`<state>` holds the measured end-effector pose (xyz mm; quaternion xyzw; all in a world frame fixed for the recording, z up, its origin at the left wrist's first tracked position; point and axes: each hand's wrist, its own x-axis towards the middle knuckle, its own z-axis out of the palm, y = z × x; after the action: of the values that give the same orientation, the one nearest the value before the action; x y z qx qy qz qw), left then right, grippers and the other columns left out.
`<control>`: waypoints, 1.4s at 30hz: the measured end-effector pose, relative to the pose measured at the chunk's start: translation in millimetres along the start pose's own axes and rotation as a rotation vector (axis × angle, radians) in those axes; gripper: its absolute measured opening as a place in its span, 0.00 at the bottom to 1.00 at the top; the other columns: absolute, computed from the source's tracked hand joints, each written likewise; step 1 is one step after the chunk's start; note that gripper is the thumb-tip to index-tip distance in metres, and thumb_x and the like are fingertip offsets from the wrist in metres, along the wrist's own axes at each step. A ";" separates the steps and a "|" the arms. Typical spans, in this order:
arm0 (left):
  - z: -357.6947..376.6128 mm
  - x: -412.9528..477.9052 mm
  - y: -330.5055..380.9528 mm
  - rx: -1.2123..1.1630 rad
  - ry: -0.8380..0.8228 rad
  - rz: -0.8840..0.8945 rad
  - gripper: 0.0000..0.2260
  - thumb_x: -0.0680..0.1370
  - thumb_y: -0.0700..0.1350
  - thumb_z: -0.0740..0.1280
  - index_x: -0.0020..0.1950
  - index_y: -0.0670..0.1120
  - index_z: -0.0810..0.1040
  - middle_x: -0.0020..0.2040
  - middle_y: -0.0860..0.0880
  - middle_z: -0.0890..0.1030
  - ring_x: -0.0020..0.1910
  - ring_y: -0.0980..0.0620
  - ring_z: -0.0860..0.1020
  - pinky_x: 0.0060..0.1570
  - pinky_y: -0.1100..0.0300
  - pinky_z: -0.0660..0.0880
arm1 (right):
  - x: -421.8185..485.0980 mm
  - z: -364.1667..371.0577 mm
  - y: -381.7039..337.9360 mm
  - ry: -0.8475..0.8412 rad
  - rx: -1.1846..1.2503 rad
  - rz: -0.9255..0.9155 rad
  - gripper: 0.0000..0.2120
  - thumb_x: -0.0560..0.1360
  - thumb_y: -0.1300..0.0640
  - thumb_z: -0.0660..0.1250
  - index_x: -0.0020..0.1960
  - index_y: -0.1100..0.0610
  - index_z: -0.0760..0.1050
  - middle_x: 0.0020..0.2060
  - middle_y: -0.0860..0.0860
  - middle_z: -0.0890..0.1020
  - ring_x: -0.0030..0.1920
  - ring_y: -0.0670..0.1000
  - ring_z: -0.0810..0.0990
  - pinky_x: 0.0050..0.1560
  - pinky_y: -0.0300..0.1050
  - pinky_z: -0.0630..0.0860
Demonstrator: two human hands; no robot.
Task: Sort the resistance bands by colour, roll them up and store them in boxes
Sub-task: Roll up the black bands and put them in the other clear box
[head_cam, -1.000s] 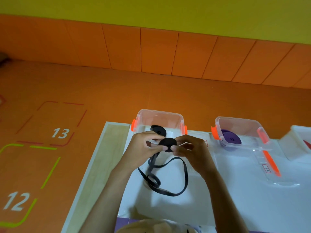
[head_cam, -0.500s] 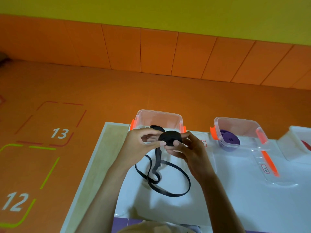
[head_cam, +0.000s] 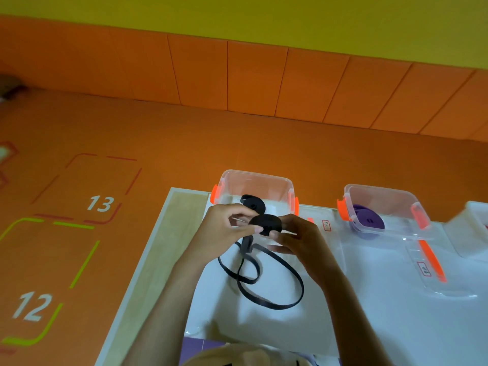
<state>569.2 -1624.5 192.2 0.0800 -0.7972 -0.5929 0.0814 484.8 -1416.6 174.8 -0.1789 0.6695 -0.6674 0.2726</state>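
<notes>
Grip: left hand [head_cam: 224, 231] and right hand [head_cam: 301, 239] meet on the half-rolled band [head_cam: 265, 224], held above the table [head_cam: 171, 233].
Below grip: loose tail [head_cam: 264, 281] hangs down and loops on the table, toward the person.
Behind grip: near box [head_cam: 256, 178], finished roll [head_cam: 253, 203] inside.
Right of grip: second box [head_cam: 383, 196], stored roll [head_cam: 368, 220] inside; lid [head_cam: 433, 270] lies flat before it.
Far right of grip: third box [head_cam: 472, 228], cut off by the frame edge.
</notes>
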 end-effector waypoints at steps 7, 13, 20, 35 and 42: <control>3.4 -0.9 5.9 -0.034 0.044 0.083 0.13 0.74 0.43 0.80 0.53 0.60 0.86 0.48 0.59 0.87 0.49 0.60 0.85 0.53 0.68 0.79 | 3.7 -0.5 -7.9 0.086 0.042 -0.053 0.08 0.73 0.64 0.78 0.52 0.61 0.84 0.47 0.58 0.89 0.49 0.60 0.89 0.48 0.45 0.85; -3.2 0.1 0.8 0.056 -0.045 0.009 0.12 0.74 0.37 0.79 0.54 0.50 0.89 0.40 0.62 0.85 0.41 0.61 0.84 0.46 0.65 0.78 | 1.9 4.5 -6.1 0.008 -0.277 -0.028 0.10 0.71 0.57 0.81 0.50 0.51 0.83 0.48 0.49 0.89 0.50 0.51 0.89 0.49 0.47 0.86; -5.4 -0.6 4.2 -0.078 -0.020 0.004 0.13 0.71 0.43 0.83 0.52 0.53 0.88 0.47 0.54 0.89 0.48 0.55 0.87 0.47 0.65 0.81 | -1.2 0.9 -11.9 0.066 -0.033 -0.073 0.10 0.69 0.56 0.80 0.50 0.52 0.86 0.48 0.56 0.88 0.49 0.58 0.89 0.49 0.46 0.86; -19.5 -3.8 4.1 -0.100 -0.004 -0.018 0.11 0.71 0.45 0.83 0.50 0.55 0.89 0.48 0.54 0.89 0.51 0.54 0.87 0.47 0.63 0.82 | -1.5 12.7 -18.0 -0.020 0.253 0.101 0.06 0.72 0.55 0.78 0.44 0.52 0.81 0.56 0.62 0.86 0.56 0.65 0.87 0.51 0.51 0.85; -24.5 1.1 5.9 -0.053 -0.024 -0.022 0.11 0.70 0.41 0.83 0.48 0.52 0.88 0.45 0.52 0.88 0.46 0.54 0.86 0.47 0.61 0.82 | -1.0 21.8 -11.2 -0.044 0.346 0.125 0.07 0.69 0.54 0.80 0.43 0.51 0.82 0.58 0.61 0.86 0.59 0.63 0.86 0.51 0.51 0.85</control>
<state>573.4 -1645.8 204.8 0.0795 -0.7812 -0.6155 0.0675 497.3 -1433.9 186.9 -0.1017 0.5485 -0.7503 0.3547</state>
